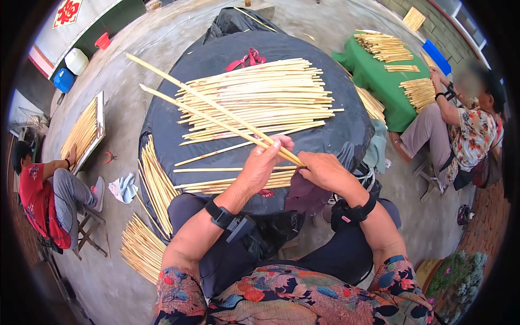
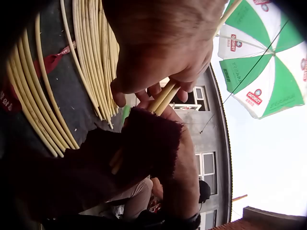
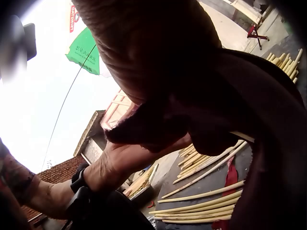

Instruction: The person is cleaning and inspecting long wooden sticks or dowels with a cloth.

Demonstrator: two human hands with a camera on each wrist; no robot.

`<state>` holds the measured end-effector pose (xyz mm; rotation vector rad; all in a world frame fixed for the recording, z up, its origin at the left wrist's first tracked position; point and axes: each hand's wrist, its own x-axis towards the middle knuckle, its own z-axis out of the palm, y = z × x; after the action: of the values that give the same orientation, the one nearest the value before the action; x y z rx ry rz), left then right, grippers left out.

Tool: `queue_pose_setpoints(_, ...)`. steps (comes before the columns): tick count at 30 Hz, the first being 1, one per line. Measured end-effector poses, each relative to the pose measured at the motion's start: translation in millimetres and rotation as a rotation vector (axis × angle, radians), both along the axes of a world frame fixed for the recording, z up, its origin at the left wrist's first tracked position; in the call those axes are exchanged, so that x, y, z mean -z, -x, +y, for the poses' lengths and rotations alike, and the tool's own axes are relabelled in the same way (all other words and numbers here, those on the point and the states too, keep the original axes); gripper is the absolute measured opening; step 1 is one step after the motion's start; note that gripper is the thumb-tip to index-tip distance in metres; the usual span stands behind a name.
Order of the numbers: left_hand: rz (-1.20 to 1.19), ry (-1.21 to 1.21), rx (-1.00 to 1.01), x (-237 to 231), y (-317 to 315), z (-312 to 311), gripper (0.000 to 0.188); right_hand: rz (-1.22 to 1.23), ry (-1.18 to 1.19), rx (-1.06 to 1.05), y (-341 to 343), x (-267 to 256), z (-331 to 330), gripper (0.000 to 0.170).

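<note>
Two long pale yellow wooden sticks (image 1: 203,114) cross above the table, pointing up and to the left. Near their lower ends my left hand (image 1: 265,160) holds both, its fingers curled round them. Just to the right, my right hand (image 1: 325,170) grips a dark maroon cloth (image 1: 304,192) around the stick ends. Seen from the left wrist, the cloth (image 2: 153,139) wraps the sticks (image 2: 165,98) close below the left hand (image 2: 163,52). In the right wrist view the cloth (image 3: 144,127) hides most of the right hand's fingers.
A round table (image 1: 157,124) under black plastic bears rows of similar sticks (image 1: 254,95) and a red strip (image 1: 246,58). More stick bundles (image 1: 142,246) lie at lower left. One person sits on each side, by a green-covered table (image 1: 352,62) and a white-edged board (image 1: 101,116).
</note>
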<state>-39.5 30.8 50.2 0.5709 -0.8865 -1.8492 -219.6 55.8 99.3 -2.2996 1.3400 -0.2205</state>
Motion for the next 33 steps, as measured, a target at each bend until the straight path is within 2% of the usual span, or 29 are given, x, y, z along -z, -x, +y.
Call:
queue_pose_setpoints(1, 0.013, -0.044, -0.028, 1.9, -12.6, -5.6, 0.025, 0.066, 0.048, 0.027, 9.9, 5.0, -4.0, 0.015)
queue_pose_setpoints(3, 0.004, -0.086, -0.207, -1.9, -35.8, -21.5, 0.019, 0.164, 0.097, 0.069, 29.9, 9.7, -8.4, 0.011)
queue_pose_setpoints(5, 0.016, -0.024, -0.242, -5.7, -54.0, -30.8, 0.019, 0.209, 0.083, 0.100, 39.9, 10.5, -12.0, 0.010)
queue_pose_setpoints(13, -0.019, -0.229, -0.209, 9.4, -51.7, -23.5, 0.016, 0.199, 0.027, 0.204, 56.8, 2.8, -19.4, 0.023)
queue_pose_setpoints(17, 0.004, -0.433, -0.352, 43.1, -45.5, -10.2, 0.016, 0.065, 0.213, 0.340, 83.8, -1.1, -25.6, 0.028)
queue_pose_setpoints(19, -0.072, -0.546, -0.420, 60.7, -49.1, -3.1, 0.017, 0.066, 0.113, 0.559, 93.0, -20.7, -27.6, 0.026)
queue_pose_setpoints(22, -0.047, -0.619, -0.519, 87.0, -65.7, 0.9, 0.018, 0.005, 0.146, 0.719, 114.3, -29.1, -31.7, 0.025)
queue_pose_setpoints(25, -0.080, -0.689, -0.521, 101.1, -75.8, 7.5, 0.020, -0.108, 0.183, 0.769, 128.9, -20.2, -39.3, 0.026)
queue_pose_setpoints(26, -0.093, -0.729, -0.522, 102.7, -76.5, 9.6, 0.022, -0.110, 0.250, 0.742, 128.1, -17.4, -41.8, 0.025)
queue_pose_setpoints(30, -0.153, -0.762, -0.504, 109.2, -78.0, 12.5, 0.028, -0.241, 0.263, 0.679, 114.8, -18.8, -44.9, 0.024)
queue_pose_setpoints(33, -0.135, -0.862, -0.412, 117.9, -87.8, 11.3, 0.033, -0.361, 0.302, 0.635, 108.9, -15.8, -50.0, 0.023)
